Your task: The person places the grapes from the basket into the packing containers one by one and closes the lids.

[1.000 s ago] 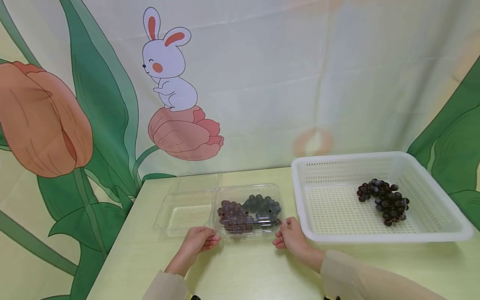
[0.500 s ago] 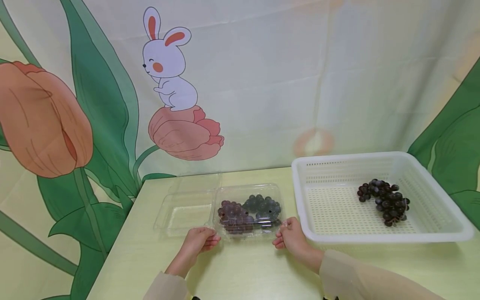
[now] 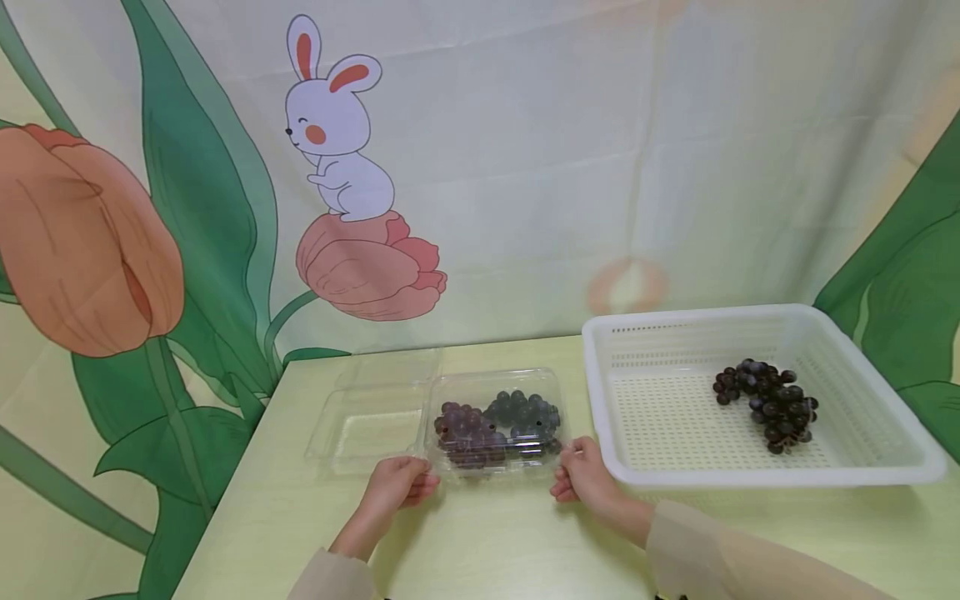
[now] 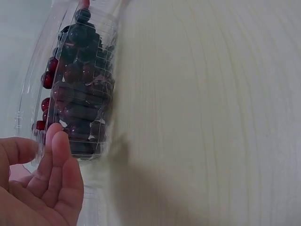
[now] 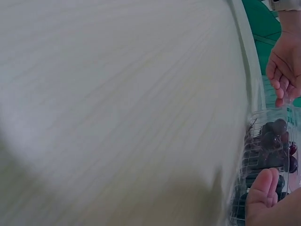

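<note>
A clear plastic clamshell box [image 3: 491,385] with its lid down lies on the table. Inside it are a reddish bunch of grapes [image 3: 463,433] and a darker bunch [image 3: 525,410]. At the box's near left corner, my left hand [image 3: 393,486] pinches the rim between thumb and fingers. The left wrist view has this hand [image 4: 47,183] close up against the box wall [image 4: 107,37]. My right hand [image 3: 588,477] pinches the near right corner. From the right wrist, the hand [image 5: 268,200] partly covers the box.
To the left of the closed box lies another clear plastic box [image 3: 352,425], opened out. A white perforated basket [image 3: 660,479] stands on the right with a bunch of dark grapes [image 3: 783,408] in it. Behind the table [image 3: 480,550] hangs a printed cloth [image 3: 510,183].
My right hand has shifted very slightly outward and its fingers sit a little differently at the corner. The left hand, the boxes and the grapes stay where they were.
</note>
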Action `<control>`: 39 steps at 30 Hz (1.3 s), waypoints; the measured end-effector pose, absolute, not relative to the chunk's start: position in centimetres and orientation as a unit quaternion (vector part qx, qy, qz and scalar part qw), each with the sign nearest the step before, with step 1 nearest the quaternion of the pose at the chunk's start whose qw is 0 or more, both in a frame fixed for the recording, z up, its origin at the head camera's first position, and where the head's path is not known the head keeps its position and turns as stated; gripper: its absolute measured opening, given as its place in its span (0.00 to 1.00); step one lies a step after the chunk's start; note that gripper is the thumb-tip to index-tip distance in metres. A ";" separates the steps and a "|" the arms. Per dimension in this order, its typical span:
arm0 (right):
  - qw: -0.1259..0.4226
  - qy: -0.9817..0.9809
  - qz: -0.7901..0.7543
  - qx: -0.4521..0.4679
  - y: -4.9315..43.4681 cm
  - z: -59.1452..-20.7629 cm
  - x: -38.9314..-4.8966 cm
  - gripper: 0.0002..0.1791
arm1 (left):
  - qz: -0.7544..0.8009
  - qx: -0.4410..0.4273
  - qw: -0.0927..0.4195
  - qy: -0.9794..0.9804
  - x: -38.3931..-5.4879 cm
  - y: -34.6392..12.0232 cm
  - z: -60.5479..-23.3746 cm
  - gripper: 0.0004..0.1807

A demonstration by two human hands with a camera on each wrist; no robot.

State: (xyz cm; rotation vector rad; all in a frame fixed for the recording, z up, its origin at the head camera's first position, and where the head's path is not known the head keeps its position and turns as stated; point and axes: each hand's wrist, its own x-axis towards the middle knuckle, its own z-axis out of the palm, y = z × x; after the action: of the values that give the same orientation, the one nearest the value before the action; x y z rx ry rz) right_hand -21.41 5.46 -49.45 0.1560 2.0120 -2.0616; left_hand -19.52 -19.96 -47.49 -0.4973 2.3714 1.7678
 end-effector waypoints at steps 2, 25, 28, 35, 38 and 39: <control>0.131 0.702 -0.698 0.054 5.6 -49.6 -21.3 0.10 | 0.569 -0.159 0.072 0.803 -19.3 -20.0 -47.3 0.16; -0.024 0.869 -0.475 -0.137 6.1 -48.9 -19.1 0.42 | 0.262 -0.060 -0.087 0.959 -18.1 -19.8 -46.1 0.21; -0.062 0.880 -0.438 -0.171 5.8 -49.0 -18.9 0.43 | 0.259 -0.017 -0.117 0.959 -18.4 -19.4 -46.5 0.28; -0.114 0.901 -0.353 -0.227 5.0 -49.0 -18.6 0.40 | 0.257 0.051 -0.102 0.960 -18.8 -18.5 -47.1 0.42; -0.116 0.912 -0.316 -0.234 4.7 -49.1 -18.7 0.39 | 0.248 0.064 -0.093 0.962 -19.0 -18.1 -47.2 0.45; -0.114 0.915 -0.306 -0.235 4.7 -49.1 -18.7 0.39 | 0.244 0.065 -0.090 0.963 -19.1 -18.0 -47.3 0.45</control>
State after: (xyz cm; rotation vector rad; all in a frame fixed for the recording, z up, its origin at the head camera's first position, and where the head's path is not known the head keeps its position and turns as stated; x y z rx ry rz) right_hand -18.69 4.67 -49.06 -0.7964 3.1064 -1.0393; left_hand -19.07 -18.02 -47.29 0.2175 3.2134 0.8156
